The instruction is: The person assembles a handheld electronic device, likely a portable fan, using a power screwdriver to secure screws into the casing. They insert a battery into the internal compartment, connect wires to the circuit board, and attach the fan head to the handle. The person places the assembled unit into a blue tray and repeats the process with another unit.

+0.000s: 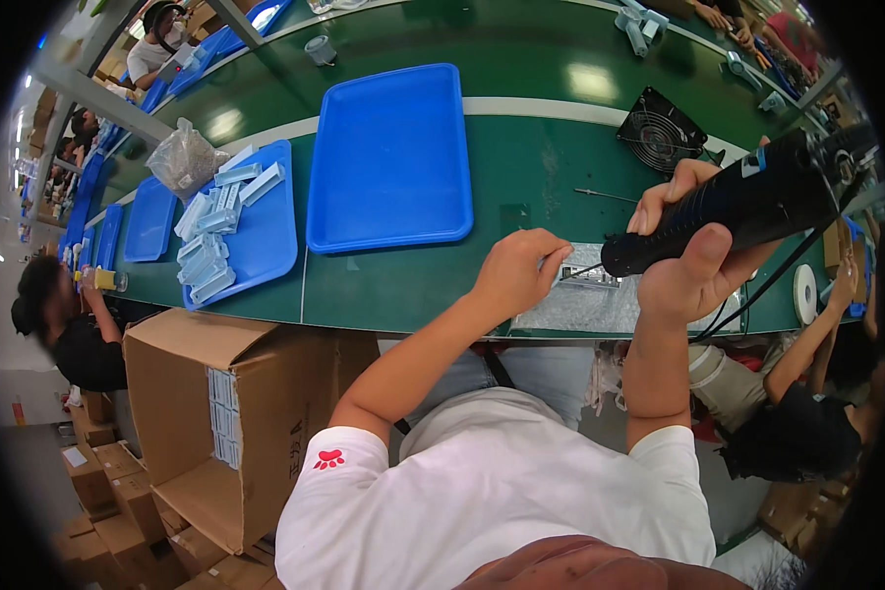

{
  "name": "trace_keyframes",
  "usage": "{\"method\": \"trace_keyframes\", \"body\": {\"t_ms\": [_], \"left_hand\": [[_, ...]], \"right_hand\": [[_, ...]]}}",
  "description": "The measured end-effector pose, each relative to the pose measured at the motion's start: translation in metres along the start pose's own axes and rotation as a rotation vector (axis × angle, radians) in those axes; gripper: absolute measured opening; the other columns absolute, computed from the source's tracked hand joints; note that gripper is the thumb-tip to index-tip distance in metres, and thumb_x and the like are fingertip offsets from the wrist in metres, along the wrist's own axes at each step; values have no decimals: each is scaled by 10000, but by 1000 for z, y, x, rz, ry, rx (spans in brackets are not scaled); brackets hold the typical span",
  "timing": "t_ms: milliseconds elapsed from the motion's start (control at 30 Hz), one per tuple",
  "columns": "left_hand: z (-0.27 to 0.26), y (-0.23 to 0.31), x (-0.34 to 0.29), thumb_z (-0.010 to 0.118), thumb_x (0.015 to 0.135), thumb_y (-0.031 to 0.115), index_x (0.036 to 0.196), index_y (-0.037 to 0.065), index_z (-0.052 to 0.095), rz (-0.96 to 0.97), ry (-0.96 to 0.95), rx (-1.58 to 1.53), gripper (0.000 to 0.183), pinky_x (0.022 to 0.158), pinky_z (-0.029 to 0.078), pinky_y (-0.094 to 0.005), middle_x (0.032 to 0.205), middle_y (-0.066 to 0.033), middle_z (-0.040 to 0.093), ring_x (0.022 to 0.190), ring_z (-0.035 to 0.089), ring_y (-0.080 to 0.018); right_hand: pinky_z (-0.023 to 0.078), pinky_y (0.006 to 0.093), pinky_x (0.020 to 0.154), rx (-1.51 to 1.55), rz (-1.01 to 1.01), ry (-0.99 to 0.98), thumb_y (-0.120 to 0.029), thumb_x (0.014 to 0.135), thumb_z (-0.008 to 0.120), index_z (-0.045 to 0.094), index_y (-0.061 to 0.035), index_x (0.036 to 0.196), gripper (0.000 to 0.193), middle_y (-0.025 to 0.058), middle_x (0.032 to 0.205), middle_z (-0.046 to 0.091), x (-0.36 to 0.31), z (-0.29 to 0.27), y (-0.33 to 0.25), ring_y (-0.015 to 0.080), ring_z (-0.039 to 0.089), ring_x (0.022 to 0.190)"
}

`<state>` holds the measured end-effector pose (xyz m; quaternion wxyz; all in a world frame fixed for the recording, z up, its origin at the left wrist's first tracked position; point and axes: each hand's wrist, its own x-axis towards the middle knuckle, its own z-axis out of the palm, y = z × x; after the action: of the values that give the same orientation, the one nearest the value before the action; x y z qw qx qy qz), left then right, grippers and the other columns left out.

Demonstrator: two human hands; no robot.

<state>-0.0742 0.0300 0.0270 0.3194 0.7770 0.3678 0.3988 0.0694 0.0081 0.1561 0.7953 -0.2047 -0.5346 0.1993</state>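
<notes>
We see the right hand [696, 258] clenched around a black electric screwdriver [733, 208], which lies almost level above the near edge of the green bench [521, 167], its thin bit pointing left and down toward a small silvery metal part [592, 277]. That part rests on a grey mat [600, 307] right at the bench's near edge, and the left hand [516, 275] pinches it at its left end, fingers closed on it (how firmly, we cannot tell). A black cable [757, 295] hangs from the screwdriver past the right wrist. Farther in, toward the middle of the bench, an empty blue tray [388, 157] sits well apart from the hands; just left of it a second blue tray [261, 246] carries pale blue-grey blocks [211, 236], with a clear plastic bag [182, 159] at its far corner. A black fan [661, 130] lies toward the far right. Below the near edge stands an open cardboard box [216, 413].
</notes>
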Motion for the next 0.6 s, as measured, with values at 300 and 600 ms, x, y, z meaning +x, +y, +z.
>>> {"method": "trace_keyframes", "body": {"t_ms": [300,600], "left_hand": [[-2,0,-3,663,989,133,1059,35,768,-36,-45,8,160,746,556,-361,988,-144,753,843,717,-295],[-18,14,8,720,947,126,1111,74,792,145,-32,27,187,809,563,-332,1075,-93,779,946,727,-235]], "right_hand": [[522,309,553,-73,-54,96,-387,1022,630,383,-46,1342,529,155,988,585,13,11,-1,192,596,642],[499,266,519,75,31,215,-701,950,593,574,-30,951,671,61,811,594,59,3,-43,145,581,560]]}}
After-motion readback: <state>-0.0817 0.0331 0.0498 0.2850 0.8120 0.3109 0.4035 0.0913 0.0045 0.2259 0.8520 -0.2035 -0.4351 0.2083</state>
